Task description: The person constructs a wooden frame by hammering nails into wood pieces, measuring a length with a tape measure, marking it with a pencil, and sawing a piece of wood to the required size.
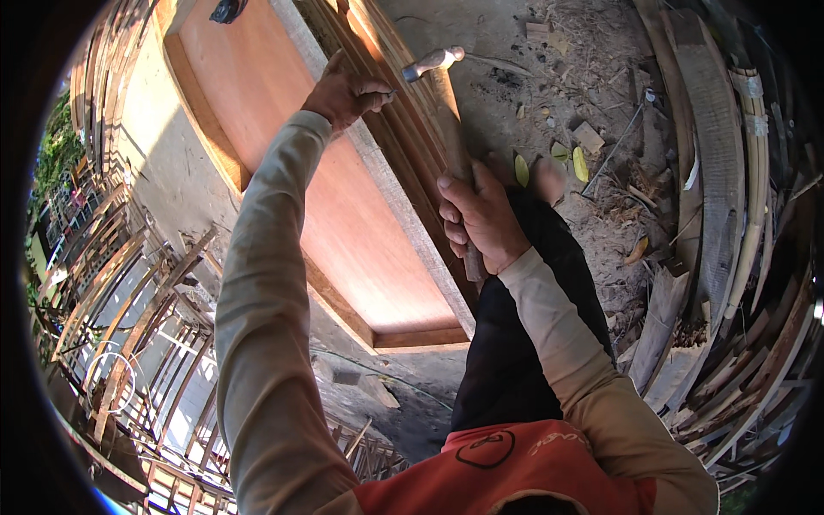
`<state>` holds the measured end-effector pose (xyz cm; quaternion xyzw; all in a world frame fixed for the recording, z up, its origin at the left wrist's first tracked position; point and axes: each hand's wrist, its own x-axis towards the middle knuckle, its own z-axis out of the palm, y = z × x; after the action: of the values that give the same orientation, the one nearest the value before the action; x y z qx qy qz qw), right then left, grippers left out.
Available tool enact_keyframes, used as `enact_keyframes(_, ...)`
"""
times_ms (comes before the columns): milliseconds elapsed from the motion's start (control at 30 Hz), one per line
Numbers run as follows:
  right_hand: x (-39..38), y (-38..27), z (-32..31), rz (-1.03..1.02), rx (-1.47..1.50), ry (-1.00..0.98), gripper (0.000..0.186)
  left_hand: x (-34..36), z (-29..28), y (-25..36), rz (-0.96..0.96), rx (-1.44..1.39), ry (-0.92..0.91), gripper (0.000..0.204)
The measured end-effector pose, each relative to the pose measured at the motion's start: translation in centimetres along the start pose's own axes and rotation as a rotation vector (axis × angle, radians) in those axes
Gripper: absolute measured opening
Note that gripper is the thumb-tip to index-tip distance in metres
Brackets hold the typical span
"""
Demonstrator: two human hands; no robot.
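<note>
My right hand [483, 216] is wrapped round the lower part of a hammer's wooden handle. The hammer [450, 120] stands with its metal head up, just right of the boards. Thumb and forefinger of my left hand [345, 96] are pinched at the edge of a wooden panel, with a small grey thing like a nail [392, 96] at their tips. The reddish plywood panel [369, 232] has a raised wooden frame [390, 193] round it. Dark brown boards [412, 129] lie lengthwise along its right side, near my left fingertips.
Dusty ground with wood scraps [589, 137] and yellow leaves [580, 163] lies to the right. Beyond it, long planks [719, 154] are piled. Wooden strips [129, 300] stand stacked at the left. My dark-trousered leg [532, 300] is close beside the panel. A dark bundle [227, 10] rests at the panel's far end.
</note>
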<state>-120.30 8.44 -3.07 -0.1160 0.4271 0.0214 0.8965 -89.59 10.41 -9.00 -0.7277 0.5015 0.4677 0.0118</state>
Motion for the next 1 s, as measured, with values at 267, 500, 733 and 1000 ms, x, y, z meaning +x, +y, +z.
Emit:
enact_keyframes(267, 0.8, 1.3, 1.3, -0.114, 0.086, 0.138, 0.025, 0.6, -0.7, 1.0, 0.010, 0.057, -0.033, 0.020)
enact_keyframes(500, 0.5, -0.5, 0.0, -0.283, 0.292, 0.162, 0.026, 0.6, -0.2, -0.6, 0.061, 0.013, 0.024, 0.021)
enact_keyframes(733, 0.1, 1.1, 1.6, 0.096, 0.068, -0.045, 0.027, -0.9, -1.0, 0.3, 0.004, 0.020, 0.015, 0.021)
enact_keyframes(1000, -1.1, -0.4, -2.0, -0.110, 0.241, 0.195, 0.025, -7.3, -2.3, -3.5, 0.006, -0.141, 0.675, 0.040)
